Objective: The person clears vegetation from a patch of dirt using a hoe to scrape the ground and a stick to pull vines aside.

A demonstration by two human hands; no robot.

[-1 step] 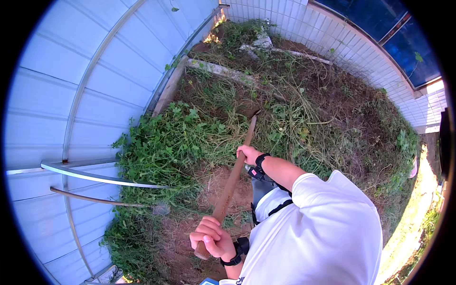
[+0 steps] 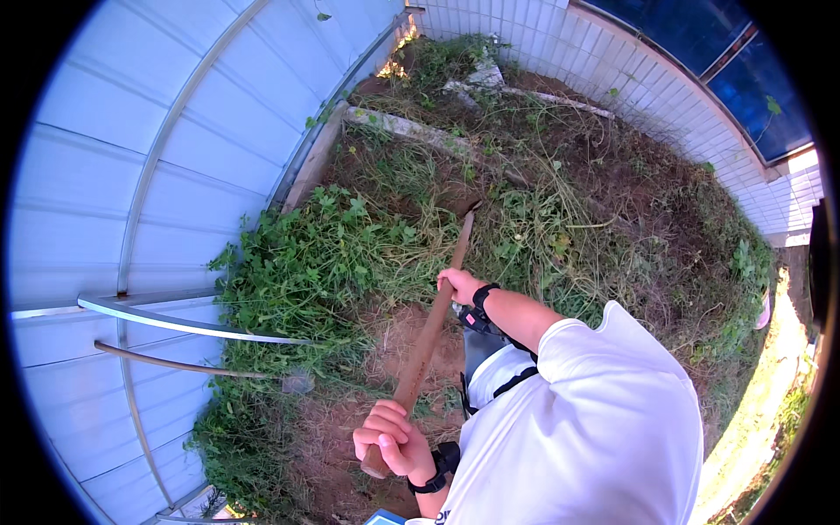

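Both my hands grip a long wooden tool handle [image 2: 426, 343] that slants from the lower left up toward the weeds. My left hand [image 2: 394, 440] is closed round its thick near end, with the butt sticking out below the fist. Farther up, my right hand [image 2: 459, 285] wraps round the shaft, its arm reaching across from the right. The far end of the handle narrows to a small dark part [image 2: 473, 207] by a patch of bare soil among the weeds. The tool's head is mostly hidden, so its kind does not show.
Leafy green weeds [image 2: 302, 254] crowd the left, beside a pale panel wall [image 2: 201, 166]. A metal bar [image 2: 192, 324] and a thin brown rod [image 2: 175, 360] jut from that side. Beyond lies a concrete edging [image 2: 411, 131]. A white tiled wall [image 2: 542, 44] stands at the back.
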